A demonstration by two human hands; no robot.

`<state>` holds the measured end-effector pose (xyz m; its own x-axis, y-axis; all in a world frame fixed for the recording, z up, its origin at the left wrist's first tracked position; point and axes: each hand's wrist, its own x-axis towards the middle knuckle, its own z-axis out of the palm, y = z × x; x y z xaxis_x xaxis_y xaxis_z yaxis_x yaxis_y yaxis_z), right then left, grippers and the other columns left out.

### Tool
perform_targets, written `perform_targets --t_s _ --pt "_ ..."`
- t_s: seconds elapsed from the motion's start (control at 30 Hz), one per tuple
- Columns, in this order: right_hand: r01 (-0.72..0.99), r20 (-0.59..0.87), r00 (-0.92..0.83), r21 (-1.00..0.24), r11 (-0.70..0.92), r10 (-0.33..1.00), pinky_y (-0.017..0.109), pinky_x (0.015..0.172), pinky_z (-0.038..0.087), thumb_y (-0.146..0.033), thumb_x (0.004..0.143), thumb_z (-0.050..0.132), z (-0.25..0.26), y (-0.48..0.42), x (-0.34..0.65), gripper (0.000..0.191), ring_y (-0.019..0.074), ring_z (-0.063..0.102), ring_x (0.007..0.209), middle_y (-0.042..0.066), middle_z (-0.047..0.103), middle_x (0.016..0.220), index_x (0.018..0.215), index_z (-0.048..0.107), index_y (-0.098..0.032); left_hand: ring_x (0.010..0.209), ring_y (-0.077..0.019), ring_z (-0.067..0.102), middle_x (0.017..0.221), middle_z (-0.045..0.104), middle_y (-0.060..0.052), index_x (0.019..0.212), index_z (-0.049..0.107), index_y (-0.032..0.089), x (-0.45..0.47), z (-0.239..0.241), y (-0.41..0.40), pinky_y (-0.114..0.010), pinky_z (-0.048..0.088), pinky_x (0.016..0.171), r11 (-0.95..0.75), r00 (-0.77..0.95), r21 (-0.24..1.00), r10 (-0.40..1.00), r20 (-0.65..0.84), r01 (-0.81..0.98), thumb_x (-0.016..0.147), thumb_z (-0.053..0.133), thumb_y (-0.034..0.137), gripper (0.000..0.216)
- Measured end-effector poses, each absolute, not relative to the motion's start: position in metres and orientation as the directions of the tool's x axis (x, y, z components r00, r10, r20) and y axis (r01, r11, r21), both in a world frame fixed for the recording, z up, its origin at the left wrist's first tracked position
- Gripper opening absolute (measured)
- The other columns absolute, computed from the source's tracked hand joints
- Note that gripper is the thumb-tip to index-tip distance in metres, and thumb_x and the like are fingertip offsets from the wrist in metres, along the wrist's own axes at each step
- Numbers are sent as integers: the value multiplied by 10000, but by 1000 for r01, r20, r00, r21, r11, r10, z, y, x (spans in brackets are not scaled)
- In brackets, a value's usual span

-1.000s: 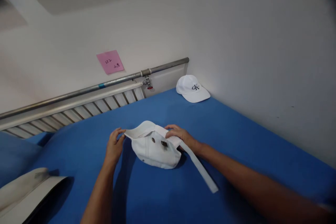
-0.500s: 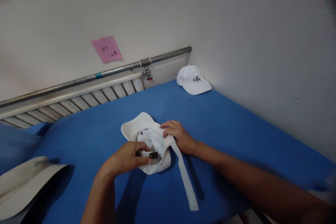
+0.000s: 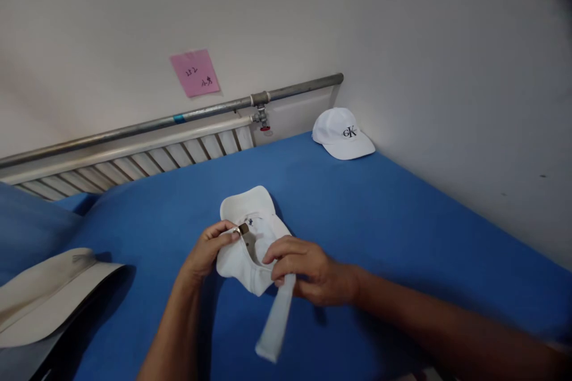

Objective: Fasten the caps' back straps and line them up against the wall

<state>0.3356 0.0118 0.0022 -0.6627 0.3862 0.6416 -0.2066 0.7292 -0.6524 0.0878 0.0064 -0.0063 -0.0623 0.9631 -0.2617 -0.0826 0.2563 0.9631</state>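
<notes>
A white baseball cap [image 3: 239, 259] lies on the blue-covered surface with its opening facing me and its brim pointing away. On its left edge, my left hand [image 3: 209, 250] pinches the rim beside a small metal buckle [image 3: 243, 228]. My right hand [image 3: 308, 266] grips the right side of the cap at the base of its long white strap [image 3: 277, 318], with thumb and fingers closed round the fabric. The strap's free end hangs toward me. Inside the crown a small dark embroidered mark shows.
Another white cap with dark letters [image 3: 343, 134] sits at the far corner by the wall. Pale visors or hat brims [image 3: 53, 297] lie at the left edge. A radiator [image 3: 134, 169] and a metal pipe [image 3: 152, 126] run behind; a pink note [image 3: 195, 73] is on the wall.
My left hand has moved from over the cap's opening to its left rim. My right hand has come down nearer me, and the strap now swings leftward. The view has shifted slightly.
</notes>
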Motion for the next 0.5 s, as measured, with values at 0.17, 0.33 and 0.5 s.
perform_targets --t_s 0.17,0.33,0.5 --pt "-285 219 -606 -957 48 765 283 708 532 -294 835 606 6 14 334 152 123 641 716 26 676 803 922 641 -174 442 -101 517 565 627 -5 702 663 132 93 -27 7 -204 384 446 313 -1 939 948 -317 -142 558 765 254 214" --pt "-253 30 -598 -955 -153 801 187 441 414 -389 869 544 13 24 326 256 47 460 396 -50 584 586 1005 597 -179 523 -132 599 665 688 -38 776 687 130 92 -38 11 -243 462 538 351 34 901 934 -354 -255 562 811 247 274" --pt "-161 -66 -547 -970 -182 835 181 390 399 -347 831 561 17 44 302 182 43 443 370 -54 545 564 847 603 -171 537 -131 606 684 691 -31 784 669 139 91 -36 10 -247 470 553 326 54 895 944 -325 -304 561 815 241 285"
